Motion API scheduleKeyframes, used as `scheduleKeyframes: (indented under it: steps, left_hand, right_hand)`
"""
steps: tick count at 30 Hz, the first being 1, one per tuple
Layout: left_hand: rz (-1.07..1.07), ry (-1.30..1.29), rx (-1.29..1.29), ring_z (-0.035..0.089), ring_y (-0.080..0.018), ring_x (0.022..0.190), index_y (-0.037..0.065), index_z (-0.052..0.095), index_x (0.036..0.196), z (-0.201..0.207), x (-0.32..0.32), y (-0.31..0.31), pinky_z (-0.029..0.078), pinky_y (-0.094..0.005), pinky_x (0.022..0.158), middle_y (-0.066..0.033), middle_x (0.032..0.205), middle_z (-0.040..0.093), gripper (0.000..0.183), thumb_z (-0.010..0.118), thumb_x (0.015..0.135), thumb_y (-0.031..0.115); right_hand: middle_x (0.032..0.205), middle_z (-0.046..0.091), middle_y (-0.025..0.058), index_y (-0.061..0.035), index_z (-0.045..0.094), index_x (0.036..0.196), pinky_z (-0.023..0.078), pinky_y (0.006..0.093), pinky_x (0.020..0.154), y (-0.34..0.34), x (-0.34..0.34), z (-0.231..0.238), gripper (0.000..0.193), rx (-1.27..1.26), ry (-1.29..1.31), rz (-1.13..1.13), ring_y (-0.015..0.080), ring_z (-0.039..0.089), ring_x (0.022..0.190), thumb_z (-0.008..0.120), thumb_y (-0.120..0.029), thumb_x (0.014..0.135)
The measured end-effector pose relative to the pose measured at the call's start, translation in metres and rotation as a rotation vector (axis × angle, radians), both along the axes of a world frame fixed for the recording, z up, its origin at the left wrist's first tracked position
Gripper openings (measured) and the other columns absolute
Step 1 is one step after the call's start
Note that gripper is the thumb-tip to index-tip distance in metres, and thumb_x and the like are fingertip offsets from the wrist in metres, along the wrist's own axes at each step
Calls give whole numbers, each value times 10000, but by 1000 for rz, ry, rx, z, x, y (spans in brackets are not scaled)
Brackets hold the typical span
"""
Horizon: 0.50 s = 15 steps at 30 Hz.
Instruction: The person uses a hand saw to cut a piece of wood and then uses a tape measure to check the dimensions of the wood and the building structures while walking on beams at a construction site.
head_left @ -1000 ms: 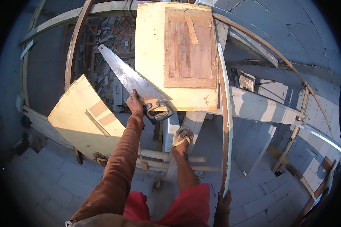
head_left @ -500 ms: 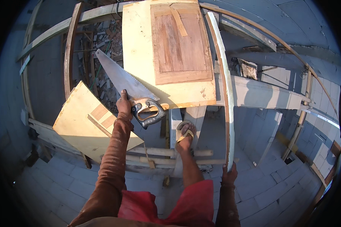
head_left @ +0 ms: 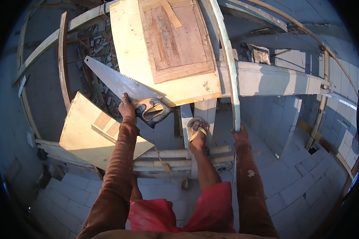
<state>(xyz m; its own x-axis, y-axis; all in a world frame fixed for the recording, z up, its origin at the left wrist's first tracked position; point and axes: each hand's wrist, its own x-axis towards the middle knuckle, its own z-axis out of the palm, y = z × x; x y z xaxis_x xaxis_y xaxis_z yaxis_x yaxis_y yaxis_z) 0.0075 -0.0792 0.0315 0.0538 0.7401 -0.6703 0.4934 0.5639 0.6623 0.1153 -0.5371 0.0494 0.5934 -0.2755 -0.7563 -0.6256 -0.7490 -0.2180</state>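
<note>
My left hand [head_left: 126, 106] is closed on a handsaw [head_left: 117, 82] where the blade meets its black and brown handle. The blade points away to the far left, with its toothed edge facing the pale plywood sheet [head_left: 127, 38]. My right hand [head_left: 240, 135] grips a long narrow wooden strip [head_left: 229, 59], pale along one face, that runs away from me beside the sheet's right edge. Its far end passes out of the picture. A reddish-brown wooden panel [head_left: 179, 44] lies on the sheet, with a short wood offcut [head_left: 170, 14] on top.
A smaller plywood piece [head_left: 91, 137] lies at left. My sandalled foot [head_left: 198, 133] stands on a beam [head_left: 205, 109]. Bamboo poles [head_left: 183, 153] cross near me, and a broad beam [head_left: 275, 77] extends right. Rubble [head_left: 101, 42] shows below, between the timbers.
My right hand has moved forward, carrying the strip farther away from me. My left hand still holds the saw, which sits slightly farther left in view. The whole view has shifted a little.
</note>
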Motion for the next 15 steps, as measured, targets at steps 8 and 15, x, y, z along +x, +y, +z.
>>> scheduleKeyframes:
  steps: [8, 15]
  left_hand:
    - [58, -110, 0, 528, -146, 759, -66, 593, 945, -30, -1, -7, 430, -280, 712, -74, 866, 595, 488, 470, 892, 403]
    - [61, -117, 92, 531, -145, 740, -57, 602, 932, -29, -4, -17, 434, -280, 688, -72, 841, 595, 473, 466, 892, 394]
  right_hand:
    - [776, 565, 167, 6, 515, 1000, 461, 372, 663, 16, -22, -19, 390, 77, -405, 202, 269, 566, 702, 614, -68, 631]
    - [727, 572, 163, -1, 548, 904, 453, 370, 648, 9, -20, 52, 295, -26, -409, 391, 306, 572, 664, 635, -164, 674]
